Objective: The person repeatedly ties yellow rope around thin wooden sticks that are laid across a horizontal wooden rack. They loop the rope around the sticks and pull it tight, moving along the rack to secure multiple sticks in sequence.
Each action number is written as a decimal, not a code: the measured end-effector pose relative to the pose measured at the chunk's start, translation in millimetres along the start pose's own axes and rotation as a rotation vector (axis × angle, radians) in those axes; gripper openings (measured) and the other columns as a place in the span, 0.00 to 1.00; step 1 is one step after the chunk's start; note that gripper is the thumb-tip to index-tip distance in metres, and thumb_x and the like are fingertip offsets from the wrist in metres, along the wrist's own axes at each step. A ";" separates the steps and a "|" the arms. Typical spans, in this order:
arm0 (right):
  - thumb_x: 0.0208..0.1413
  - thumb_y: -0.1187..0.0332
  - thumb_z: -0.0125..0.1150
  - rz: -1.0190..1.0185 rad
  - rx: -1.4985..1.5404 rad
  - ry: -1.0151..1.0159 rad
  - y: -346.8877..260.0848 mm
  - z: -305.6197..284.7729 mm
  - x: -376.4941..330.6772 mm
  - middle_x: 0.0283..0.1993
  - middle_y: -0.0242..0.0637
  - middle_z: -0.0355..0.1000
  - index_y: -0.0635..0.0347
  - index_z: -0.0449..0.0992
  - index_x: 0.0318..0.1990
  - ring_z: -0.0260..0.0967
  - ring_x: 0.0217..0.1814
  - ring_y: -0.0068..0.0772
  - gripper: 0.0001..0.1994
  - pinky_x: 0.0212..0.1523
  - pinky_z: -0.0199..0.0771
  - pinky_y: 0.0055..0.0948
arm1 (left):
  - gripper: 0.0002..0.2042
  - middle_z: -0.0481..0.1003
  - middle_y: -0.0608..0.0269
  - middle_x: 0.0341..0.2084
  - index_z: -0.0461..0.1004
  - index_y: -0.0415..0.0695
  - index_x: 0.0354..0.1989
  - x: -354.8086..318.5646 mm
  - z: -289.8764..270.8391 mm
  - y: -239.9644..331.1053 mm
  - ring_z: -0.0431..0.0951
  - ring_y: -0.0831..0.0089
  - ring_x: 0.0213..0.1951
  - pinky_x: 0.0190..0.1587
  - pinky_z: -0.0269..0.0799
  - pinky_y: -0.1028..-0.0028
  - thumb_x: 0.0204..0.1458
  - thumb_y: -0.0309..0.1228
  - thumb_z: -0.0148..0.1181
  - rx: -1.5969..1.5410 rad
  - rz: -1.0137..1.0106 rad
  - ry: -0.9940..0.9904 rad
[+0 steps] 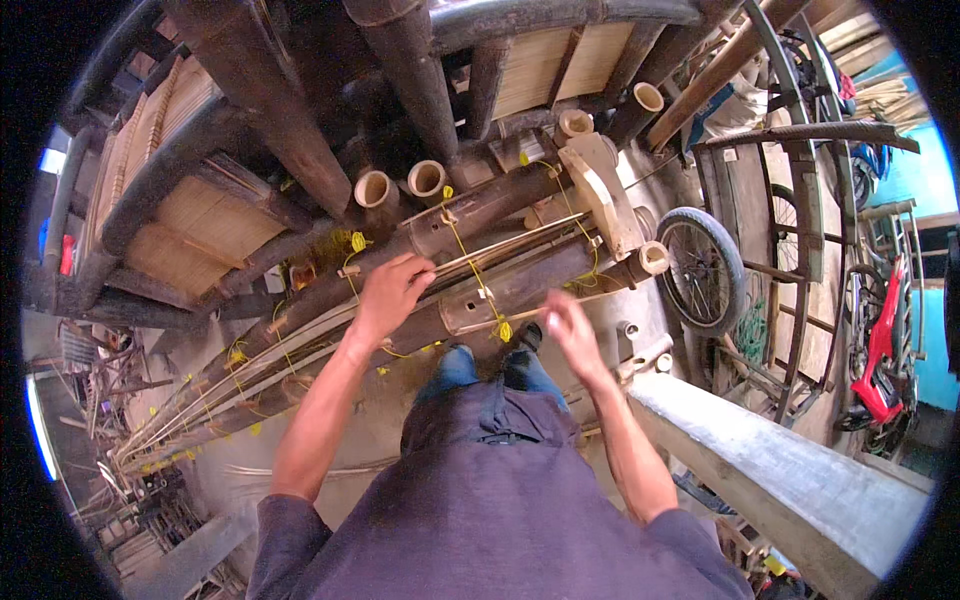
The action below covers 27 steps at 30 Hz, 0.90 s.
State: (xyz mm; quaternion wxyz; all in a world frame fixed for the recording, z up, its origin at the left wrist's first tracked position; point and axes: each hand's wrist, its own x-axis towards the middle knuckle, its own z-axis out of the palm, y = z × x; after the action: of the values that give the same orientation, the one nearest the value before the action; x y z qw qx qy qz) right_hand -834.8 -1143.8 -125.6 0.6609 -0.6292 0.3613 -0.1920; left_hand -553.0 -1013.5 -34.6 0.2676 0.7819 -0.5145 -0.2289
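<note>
Dark shirt (480, 510), half-curled hands (392, 292), left on strip (510, 241)

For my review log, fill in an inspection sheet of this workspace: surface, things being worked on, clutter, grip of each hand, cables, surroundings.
Surface: grey floor, partly visible beneath the work.
Job's things: pale thin strip running along dark bamboo poles; yellow cord strung across them in several places.
Clutter: loose strips on the floor at lower left.
Grip: left hand has its fingers at the pale thin strip, closure unclear; right hand is blurred, hold unclear.
Cables: nothing seen.
Surroundings: dark bamboo furniture ahead; spoked wheel and blue wall at right.
</note>
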 end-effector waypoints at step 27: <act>0.56 0.65 0.51 -0.082 -0.169 -0.496 -128.3 137.5 272.5 0.26 0.43 0.72 0.64 0.74 0.35 0.69 0.26 0.34 0.11 0.32 0.73 0.35 | 0.08 0.76 0.57 0.21 0.79 0.53 0.34 46.7 73.2 28.9 0.77 0.56 0.26 0.33 0.72 0.61 0.50 0.39 0.58 0.118 -0.052 0.378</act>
State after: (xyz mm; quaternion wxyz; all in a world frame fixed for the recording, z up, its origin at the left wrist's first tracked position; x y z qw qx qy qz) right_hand -528.9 -1258.9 -72.7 0.6659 -0.7241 0.1773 -0.0278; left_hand -602.0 -1079.7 -74.6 0.3071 0.8382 -0.4474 -0.0540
